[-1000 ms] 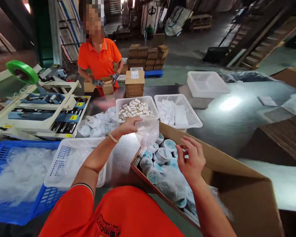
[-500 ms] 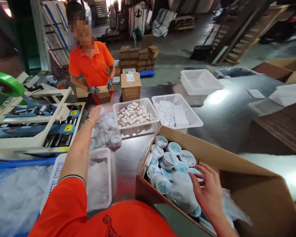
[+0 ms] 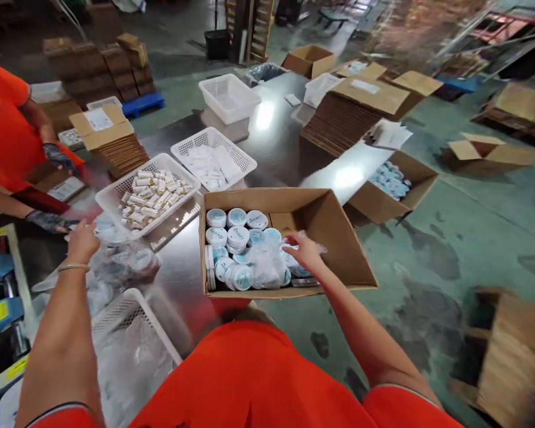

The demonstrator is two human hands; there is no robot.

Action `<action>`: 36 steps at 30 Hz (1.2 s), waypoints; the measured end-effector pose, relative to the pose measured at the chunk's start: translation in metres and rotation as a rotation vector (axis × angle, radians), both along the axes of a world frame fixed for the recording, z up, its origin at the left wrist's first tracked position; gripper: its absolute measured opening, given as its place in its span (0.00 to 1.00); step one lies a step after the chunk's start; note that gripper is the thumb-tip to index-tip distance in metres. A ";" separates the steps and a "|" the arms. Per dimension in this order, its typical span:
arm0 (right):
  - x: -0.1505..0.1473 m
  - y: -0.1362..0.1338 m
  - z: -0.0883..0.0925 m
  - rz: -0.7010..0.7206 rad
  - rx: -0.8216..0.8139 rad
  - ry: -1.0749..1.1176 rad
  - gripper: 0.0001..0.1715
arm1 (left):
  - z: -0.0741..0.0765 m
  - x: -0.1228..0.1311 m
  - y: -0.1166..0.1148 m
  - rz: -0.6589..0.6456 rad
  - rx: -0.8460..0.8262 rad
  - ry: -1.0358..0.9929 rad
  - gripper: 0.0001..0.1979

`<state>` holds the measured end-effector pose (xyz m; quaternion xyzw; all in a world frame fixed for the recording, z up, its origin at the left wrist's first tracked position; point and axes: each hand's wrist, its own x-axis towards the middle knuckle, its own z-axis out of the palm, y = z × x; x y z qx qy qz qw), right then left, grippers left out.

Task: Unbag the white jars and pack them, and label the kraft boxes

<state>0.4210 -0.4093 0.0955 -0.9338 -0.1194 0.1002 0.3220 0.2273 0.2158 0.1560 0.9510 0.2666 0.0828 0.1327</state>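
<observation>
My right hand [image 3: 305,252] reaches into an open cardboard box [image 3: 339,241], its fingers bent but apart at the edge of a clear plastic bag [image 3: 267,266]. The bag lies on round white-and-blue tins [image 3: 238,236], several of them stacked at the box's left side. Off to the left, my left hand [image 3: 84,241] is at the far edge of a heap of plastic-bagged tins [image 3: 138,259]. Its fingers look closed together, but blur hides what is in them. Close beside it is a co-worker's gloved hand [image 3: 49,221].
A white basket [image 3: 191,189] of small wrapped rolls and another basket [image 3: 245,173] of white packets stand behind the box. Near my left forearm is a basket [image 3: 158,327] of clear bags. Flattened cartons [image 3: 334,128] and a carton of tins [image 3: 421,190] are at right.
My view has swung right, so the box now sits near the middle. The co-worker's gloved hand has come close to my left hand. My right hand stays over the tins by the plastic bag.
</observation>
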 end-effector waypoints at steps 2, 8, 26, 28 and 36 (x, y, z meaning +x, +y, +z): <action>0.004 0.008 -0.005 0.125 -0.001 0.175 0.24 | 0.008 0.018 -0.040 0.026 -0.018 -0.123 0.17; 0.014 0.023 -0.010 0.233 -0.082 0.168 0.42 | 0.000 0.065 -0.264 -0.720 -0.577 0.066 0.13; 0.079 0.022 -0.016 0.159 -0.096 0.250 0.11 | -0.017 0.117 -0.348 -0.512 -0.851 -0.058 0.10; 0.094 0.049 -0.020 0.106 -0.139 0.233 0.09 | -0.017 0.122 -0.336 -0.388 -0.842 -0.135 0.12; 0.095 0.102 -0.041 0.013 -0.127 0.232 0.19 | -0.027 0.140 -0.293 -0.149 -0.560 -0.149 0.02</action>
